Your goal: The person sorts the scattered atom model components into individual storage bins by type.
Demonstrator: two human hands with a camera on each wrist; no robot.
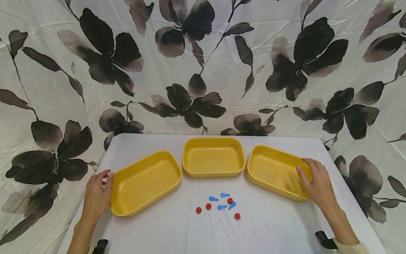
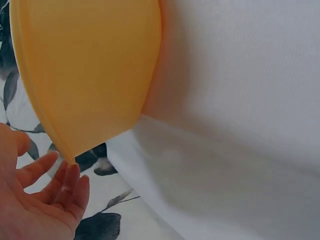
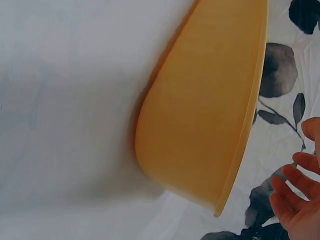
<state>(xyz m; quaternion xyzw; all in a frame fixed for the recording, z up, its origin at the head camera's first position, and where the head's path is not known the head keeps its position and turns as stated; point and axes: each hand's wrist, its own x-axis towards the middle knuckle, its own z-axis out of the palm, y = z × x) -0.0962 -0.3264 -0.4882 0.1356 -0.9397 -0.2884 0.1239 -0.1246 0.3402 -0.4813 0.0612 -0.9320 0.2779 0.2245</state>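
Note:
My left hand is at the outer end of the left yellow tray, fingers loosely bent and fingertips right at its rim, as the left wrist view also shows. Over the outer end of the right yellow tray is my right hand, its thumb overlapping the tray's inside. The right wrist view shows that hand's fingers spread and relaxed beside the tray wall, with a gap between. Neither hand grips anything. Both trays sit angled on the white table, with nothing in them.
A third yellow tray stands between the two. In front of it lie several red beads, several blue drop-shaped pieces and several thin pale pins. A floral cloth hangs behind the white table.

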